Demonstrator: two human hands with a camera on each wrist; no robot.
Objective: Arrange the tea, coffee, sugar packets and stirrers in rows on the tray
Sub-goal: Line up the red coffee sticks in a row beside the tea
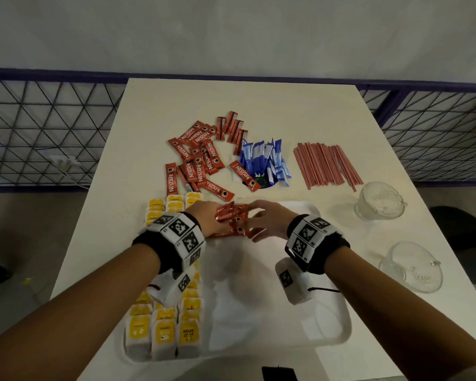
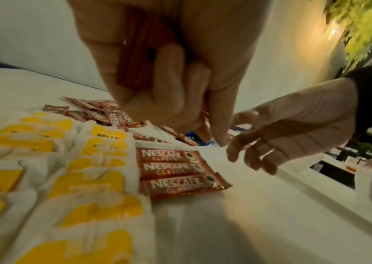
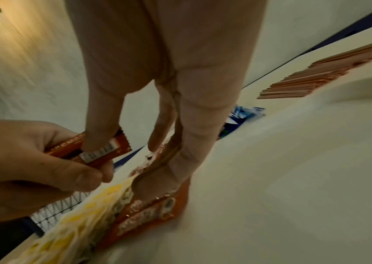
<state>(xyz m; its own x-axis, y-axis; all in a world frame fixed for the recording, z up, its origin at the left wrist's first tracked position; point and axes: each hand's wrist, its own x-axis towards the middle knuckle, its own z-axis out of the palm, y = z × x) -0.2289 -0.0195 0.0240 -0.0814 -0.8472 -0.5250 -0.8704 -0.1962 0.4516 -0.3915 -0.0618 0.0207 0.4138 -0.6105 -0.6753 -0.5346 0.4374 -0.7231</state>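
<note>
Both hands meet over the far end of the white tray, which sits at the near edge of the tabletop. The left hand has its fingers curled round a small bundle of red coffee sachets, gripping them against the palm. The right hand reaches in from the other side with its fingers fairly straight and spread narrowly: one fingertip presses on the end of the held bundle, and another comes down on the coffee row already lying flat on the tray. That row of three sachets sits just beside the yellow-and-white tea bags, which fill the left side of the tray in neat columns. Beyond the tray, a loose heap of coffee packets is scattered across the middle of the tabletop, with blue sugar packets next to them and a bunch of reddish stirrers farther right. Two clear glass cups stand on the right side of the tabletop, apart from the tray.
</note>
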